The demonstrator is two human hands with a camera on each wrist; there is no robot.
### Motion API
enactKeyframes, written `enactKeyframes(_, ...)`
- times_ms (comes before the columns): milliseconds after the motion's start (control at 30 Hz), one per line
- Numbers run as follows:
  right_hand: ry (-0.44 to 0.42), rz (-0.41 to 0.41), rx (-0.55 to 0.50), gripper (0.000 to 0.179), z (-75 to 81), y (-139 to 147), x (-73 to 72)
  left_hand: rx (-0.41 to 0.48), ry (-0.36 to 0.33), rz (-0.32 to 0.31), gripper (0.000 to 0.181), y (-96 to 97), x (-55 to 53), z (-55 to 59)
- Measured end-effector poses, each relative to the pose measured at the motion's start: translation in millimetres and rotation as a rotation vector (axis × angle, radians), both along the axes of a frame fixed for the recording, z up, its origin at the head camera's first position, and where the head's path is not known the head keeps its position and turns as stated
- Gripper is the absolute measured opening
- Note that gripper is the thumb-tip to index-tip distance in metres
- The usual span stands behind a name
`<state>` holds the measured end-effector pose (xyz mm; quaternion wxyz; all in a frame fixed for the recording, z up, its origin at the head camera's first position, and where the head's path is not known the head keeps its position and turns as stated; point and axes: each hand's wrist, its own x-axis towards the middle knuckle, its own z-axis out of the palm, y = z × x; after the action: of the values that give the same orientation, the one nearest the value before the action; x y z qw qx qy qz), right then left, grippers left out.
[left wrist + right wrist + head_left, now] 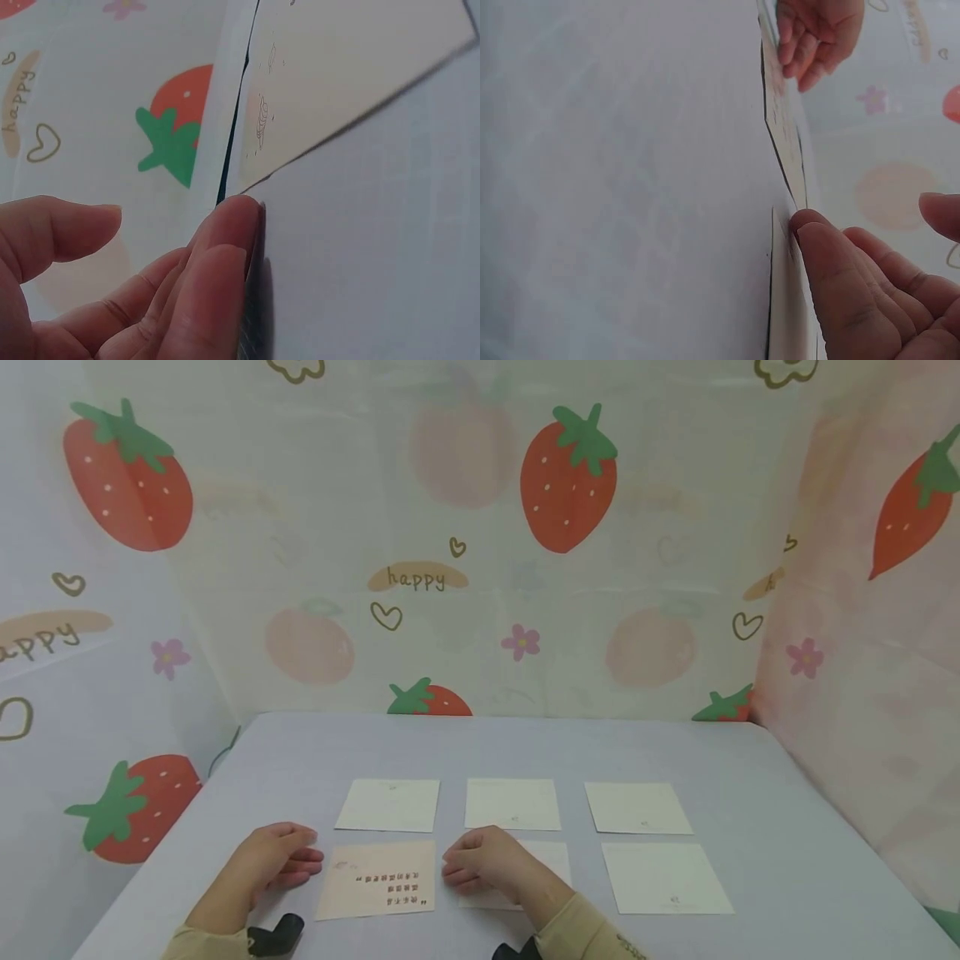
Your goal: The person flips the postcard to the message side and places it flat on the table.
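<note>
A pinkish card (375, 881) with rows of dark characters lies flat on the table, between my two hands. My left hand (276, 860) rests just off its left edge, fingers relaxed and holding nothing; in the left wrist view its thumb (82, 229) stands apart from the fingers. On the other side, my right hand (487, 862) is by the card's right edge and partly covers a cream card (551, 864) lying beneath it. Its fingers (847, 285) are loosely extended in the right wrist view, with no object in the grasp.
Three cream cards form the back row: left (387, 806), middle (512, 804) and right (637, 808). Another cream card (667, 878) lies front right. A white cloth covers the table (517, 747). Strawberry-printed curtains (480, 527) enclose its back and sides.
</note>
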<state>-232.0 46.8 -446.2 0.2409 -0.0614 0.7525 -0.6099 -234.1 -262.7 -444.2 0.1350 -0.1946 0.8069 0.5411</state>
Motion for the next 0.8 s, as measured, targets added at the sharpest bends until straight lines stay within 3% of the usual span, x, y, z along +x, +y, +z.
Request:
enactKeyframes(400, -0.029, 0.001, -0.004, 0.016, 1.9, -5.7, 3.1, 0.052, -0.01, -0.005, 0.038, 8.2, 2.3, 2.2)
enactKeyframes(667, -0.038, 0.005, -0.016, 0.016, -0.6, -5.6, 2.4, 0.054, -0.012, -0.004, 0.039, 8.7, 2.3, 0.5)
enactKeyframes(800, -0.039, 0.005, -0.019, 0.017, -1.5, -4.4, 2.2, 0.036, -0.016, -0.031, 0.038, 8.9, 1.1, -1.5)
